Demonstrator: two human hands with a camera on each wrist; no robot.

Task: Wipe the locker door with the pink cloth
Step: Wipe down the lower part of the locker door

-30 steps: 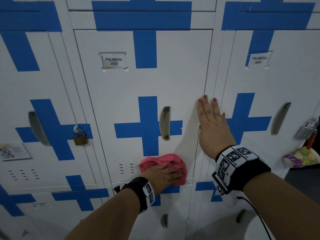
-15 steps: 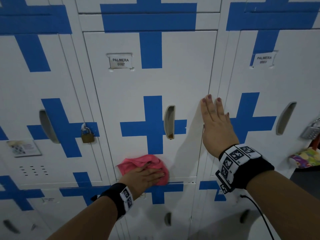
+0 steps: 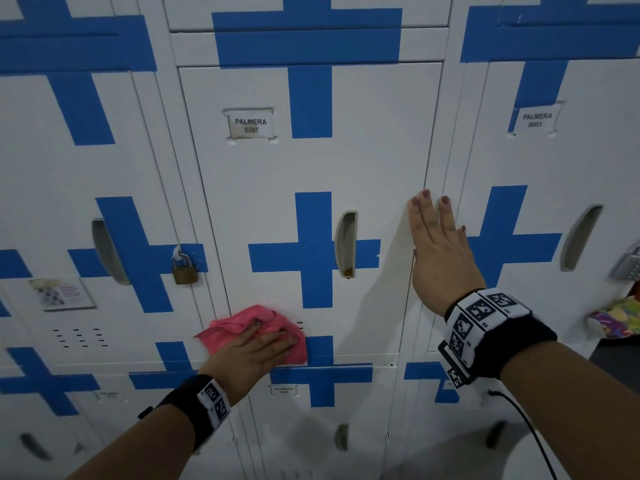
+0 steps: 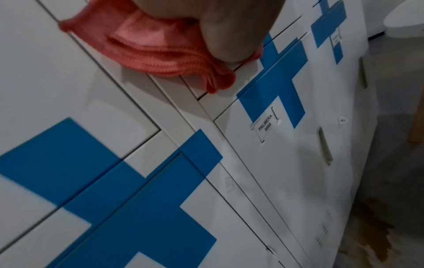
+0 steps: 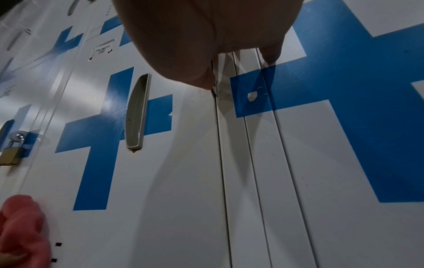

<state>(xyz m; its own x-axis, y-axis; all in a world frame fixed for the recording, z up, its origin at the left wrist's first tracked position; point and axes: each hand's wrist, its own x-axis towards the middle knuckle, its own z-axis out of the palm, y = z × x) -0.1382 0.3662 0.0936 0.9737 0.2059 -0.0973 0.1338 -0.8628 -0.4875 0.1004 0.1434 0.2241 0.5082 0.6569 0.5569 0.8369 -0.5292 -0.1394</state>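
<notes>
1. Grip state: the left hand point(image 3: 258, 349) presses the crumpled pink microfibre cloth point(image 3: 242, 323) flat under extended fingers; nothing is pinched. The right hand point(image 3: 438, 251) lies open, palm flat, on the right edge of the white sheet-metal locker door with blue cross tape point(image 3: 311, 168) and holds nothing
2. Cloth location: low on that door at its lower left corner, just above the bottom edge; the small vent slots point(image 3: 300, 324) sit just beside it
3. Risk, cloth slip: with no fingers curled round it, the cloth may bunch or slide out from under the palm during a fast stroke
4. Risk, snagging: loose folds hang near the door gaps in the left wrist view and may catch on an edge
5. Risk, tape lift: rubbing against the blue tape ends beside the grey recessed handle point(image 3: 346, 244) could peel them
6. Risk, door movement: the door shows no padlock and is probably unlatched; if the bracing hand lifts, wiping pressure may rattle it
</notes>
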